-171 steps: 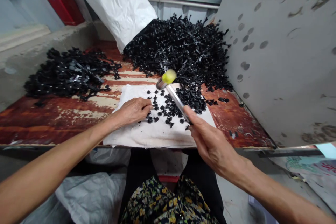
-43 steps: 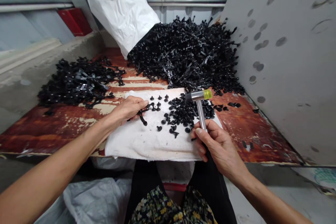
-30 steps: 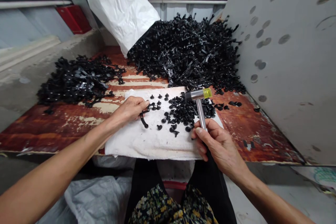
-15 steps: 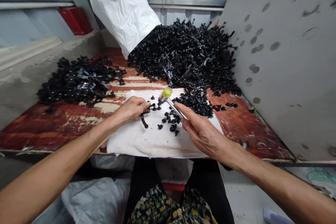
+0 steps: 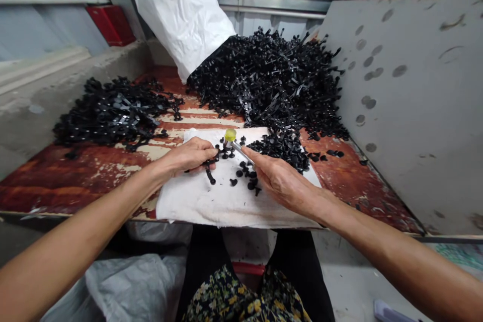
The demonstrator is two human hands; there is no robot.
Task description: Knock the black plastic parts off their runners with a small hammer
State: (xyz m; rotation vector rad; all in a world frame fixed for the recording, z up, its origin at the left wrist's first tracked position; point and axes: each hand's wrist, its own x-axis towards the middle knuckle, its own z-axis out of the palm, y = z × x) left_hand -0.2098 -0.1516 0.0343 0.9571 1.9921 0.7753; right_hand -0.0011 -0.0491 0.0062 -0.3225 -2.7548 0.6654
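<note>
My left hand (image 5: 194, 156) is closed on a black plastic strip (image 5: 210, 173) with rounded ends, which pokes out below the fingers over a white cloth (image 5: 211, 206). My right hand (image 5: 281, 176) grips the metal handle of a small mallet (image 5: 230, 136), its yellow face turned upward. The mallet head is just right of the left fingertips, above a few loose black studs (image 5: 225, 154); whether it touches them I cannot tell. More small black pieces (image 5: 281, 148) with round flat heads are heaped on the cloth beyond my right hand.
A large pile of black strips (image 5: 271, 75) spreads across the back, below a white sack (image 5: 184, 15). Another pile (image 5: 113, 113) lies at the left on the worn red-brown tabletop (image 5: 41, 176). A spotted grey board (image 5: 407, 110) stands along the right side. A red box (image 5: 111, 25) is at back left.
The mallet head has moved left, closer to my left hand, and its yellow face points more squarely up. My right hand has shifted left with it. The left hand keeps hold of the strip.
</note>
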